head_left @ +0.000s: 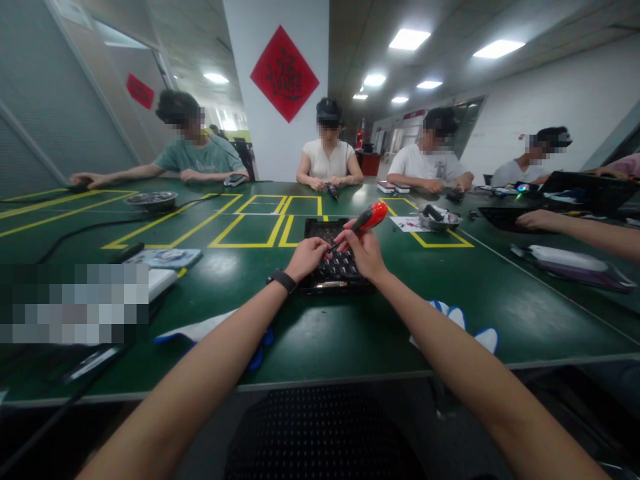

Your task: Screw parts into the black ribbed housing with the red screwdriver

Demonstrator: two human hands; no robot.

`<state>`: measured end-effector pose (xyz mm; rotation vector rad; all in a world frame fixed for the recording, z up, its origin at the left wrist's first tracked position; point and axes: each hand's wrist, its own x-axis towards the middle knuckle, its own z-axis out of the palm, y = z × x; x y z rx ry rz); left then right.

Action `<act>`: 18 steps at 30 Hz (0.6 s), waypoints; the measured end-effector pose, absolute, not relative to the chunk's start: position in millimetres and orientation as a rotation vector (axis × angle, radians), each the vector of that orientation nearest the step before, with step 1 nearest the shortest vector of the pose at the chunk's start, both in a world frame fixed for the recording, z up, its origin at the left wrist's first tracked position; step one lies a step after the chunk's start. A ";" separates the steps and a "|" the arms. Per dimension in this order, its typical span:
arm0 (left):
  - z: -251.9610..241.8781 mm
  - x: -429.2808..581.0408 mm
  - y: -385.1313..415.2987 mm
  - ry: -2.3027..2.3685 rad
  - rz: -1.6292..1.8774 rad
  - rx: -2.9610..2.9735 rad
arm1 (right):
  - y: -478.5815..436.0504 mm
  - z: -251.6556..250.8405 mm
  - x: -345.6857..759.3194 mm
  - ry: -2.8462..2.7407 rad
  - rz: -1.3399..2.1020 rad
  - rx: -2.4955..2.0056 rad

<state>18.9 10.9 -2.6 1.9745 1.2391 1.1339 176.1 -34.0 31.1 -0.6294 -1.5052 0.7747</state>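
A dark, watch-like band [281, 281] circles the left wrist [295, 267].

From my end I see a red-and-black screwdriver [374, 215] slanting, handle up to the right and shaft down toward a black, tray-like case [333, 291] lying flat on the green tabletop [325, 340], small pale pieces [341, 269] set inside it.

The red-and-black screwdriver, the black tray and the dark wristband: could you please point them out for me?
Red-and-black screwdriver [371, 217]: head view, on the handle.
Black tray [335, 291]: head view, on the near rim.
Dark wristband [283, 281]: head view, on the strap.
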 end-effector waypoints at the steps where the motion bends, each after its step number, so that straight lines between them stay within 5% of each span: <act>1: -2.3 18.9 10.6 1.245 1.130 1.974 | -33.0 31.3 175.7 -1.473 0.785 -0.631; 18: 7.4 20.8 2.6 1.388 1.144 2.065 | -21.7 34.3 181.3 -1.183 0.785 -0.693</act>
